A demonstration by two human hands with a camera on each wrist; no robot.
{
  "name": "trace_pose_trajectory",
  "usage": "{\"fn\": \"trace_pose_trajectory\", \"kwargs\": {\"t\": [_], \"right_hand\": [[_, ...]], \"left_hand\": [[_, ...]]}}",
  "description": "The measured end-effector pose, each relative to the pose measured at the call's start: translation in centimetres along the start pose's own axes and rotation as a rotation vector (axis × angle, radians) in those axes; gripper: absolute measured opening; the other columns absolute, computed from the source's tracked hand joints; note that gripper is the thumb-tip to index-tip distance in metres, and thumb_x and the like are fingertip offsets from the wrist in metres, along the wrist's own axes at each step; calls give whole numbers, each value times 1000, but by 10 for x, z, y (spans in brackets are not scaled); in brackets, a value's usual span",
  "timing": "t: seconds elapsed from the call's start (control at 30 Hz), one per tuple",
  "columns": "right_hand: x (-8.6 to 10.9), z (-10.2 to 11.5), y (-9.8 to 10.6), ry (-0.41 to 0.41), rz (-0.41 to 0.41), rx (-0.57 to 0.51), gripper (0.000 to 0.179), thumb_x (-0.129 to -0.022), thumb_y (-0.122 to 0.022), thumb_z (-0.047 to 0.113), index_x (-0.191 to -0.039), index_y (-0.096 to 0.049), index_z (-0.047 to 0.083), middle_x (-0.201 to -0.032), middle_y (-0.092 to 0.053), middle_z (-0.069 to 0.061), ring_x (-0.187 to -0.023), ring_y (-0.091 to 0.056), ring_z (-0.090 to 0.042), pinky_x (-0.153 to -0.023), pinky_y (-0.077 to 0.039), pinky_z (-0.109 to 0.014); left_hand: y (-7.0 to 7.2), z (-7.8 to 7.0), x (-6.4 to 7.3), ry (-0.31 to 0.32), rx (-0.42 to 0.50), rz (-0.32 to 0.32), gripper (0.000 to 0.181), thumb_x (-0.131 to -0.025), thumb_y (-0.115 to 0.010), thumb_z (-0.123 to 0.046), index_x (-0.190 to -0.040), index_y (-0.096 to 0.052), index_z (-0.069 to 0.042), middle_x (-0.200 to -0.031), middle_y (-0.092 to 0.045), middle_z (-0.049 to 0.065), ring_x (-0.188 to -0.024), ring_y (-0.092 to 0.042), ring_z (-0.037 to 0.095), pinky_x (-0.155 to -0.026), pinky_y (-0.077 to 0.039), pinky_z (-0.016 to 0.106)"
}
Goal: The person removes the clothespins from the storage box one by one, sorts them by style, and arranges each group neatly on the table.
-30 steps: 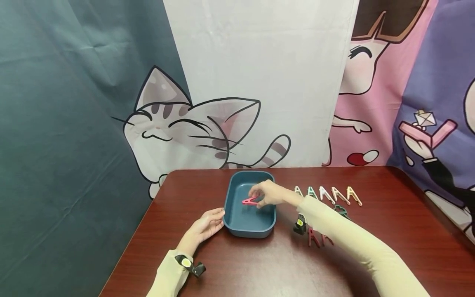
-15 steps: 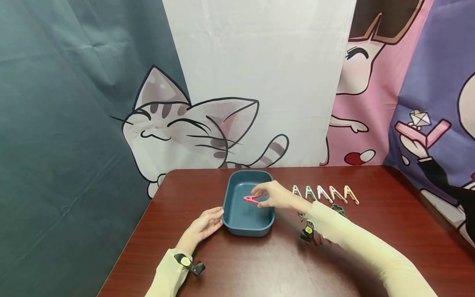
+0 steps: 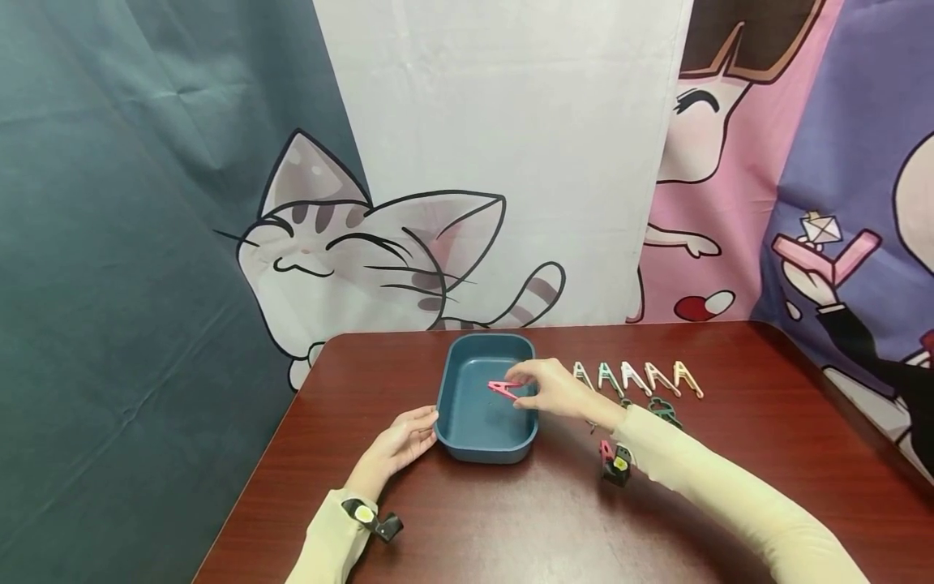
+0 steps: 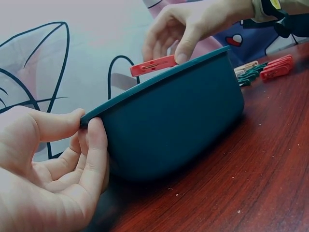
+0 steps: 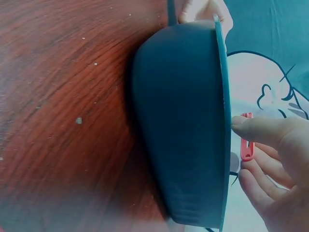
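A blue rectangular plastic bin (image 3: 485, 438) stands on the table. My left hand (image 3: 401, 442) pinches its left rim between thumb and fingers, as the left wrist view shows at the bin's corner (image 4: 164, 130). Above the bin's right side, my right hand (image 3: 558, 389) holds a pinkish-red clothespin (image 3: 503, 388) by one end. In the right wrist view that clothespin (image 5: 247, 145) lies beside the thumb, just over the rim. The head view shows nothing lying on the visible part of the bin's floor.
Right of the bin lies a row of pale and green clothespins (image 3: 631, 378). Nearer are green clothespins (image 3: 664, 411) and a red one (image 3: 606, 451), partly hidden by the right arm and wrist camera. A printed cloth (image 3: 511, 162) hangs behind the wooden table (image 3: 481, 527).
The right hand has drawn back slightly to the right with the clothespin, over the bin. The left hand has stayed on the rim. The head view has shifted a little.
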State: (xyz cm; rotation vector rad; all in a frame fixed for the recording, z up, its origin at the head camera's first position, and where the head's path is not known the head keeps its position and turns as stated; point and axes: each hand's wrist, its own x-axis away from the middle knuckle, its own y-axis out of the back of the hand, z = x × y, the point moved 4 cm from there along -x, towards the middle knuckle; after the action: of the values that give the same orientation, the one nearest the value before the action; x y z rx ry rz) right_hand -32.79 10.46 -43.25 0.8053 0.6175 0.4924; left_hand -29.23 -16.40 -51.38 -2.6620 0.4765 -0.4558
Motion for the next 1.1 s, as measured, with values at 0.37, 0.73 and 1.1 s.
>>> {"fn": "trace_pose_trajectory", "kwargs": {"t": [0.37, 0.73, 1.1], "right_hand": [[18, -6, 5, -25, -69, -8, 43, -75, -83, 18, -114, -67, 9, -103, -71, -5, -91, -67, -20, -77, -58, -41], [27, -9, 13, -67, -109, -39, 45, -74, -84, 16, -114, -67, 8, -103, -71, -4, -92, -68, -23, -80, -57, -44], [41, -12, 22, -99, -155, -12, 42, -74, -84, 16, -111, -68, 12, -101, -71, -4, -91, -68, -24, -79, -57, -44]], "left_hand": [[4, 1, 0, -4, -67, -16, 50, -101, -47, -7, -144, -28, 7, -104, -62, -7, -88, -59, 2, -79, -49, 15], [1, -2, 3, 11, -44, 7, 55, -101, -47, -8, -148, -22, 7, -111, -61, -6, -91, -60, 2, -81, -49, 16], [-5, -9, 11, 28, -40, 17, 56, -101, -46, -7, -148, -20, 8, -113, -59, -5, -89, -59, 2, -82, -49, 17]]}}
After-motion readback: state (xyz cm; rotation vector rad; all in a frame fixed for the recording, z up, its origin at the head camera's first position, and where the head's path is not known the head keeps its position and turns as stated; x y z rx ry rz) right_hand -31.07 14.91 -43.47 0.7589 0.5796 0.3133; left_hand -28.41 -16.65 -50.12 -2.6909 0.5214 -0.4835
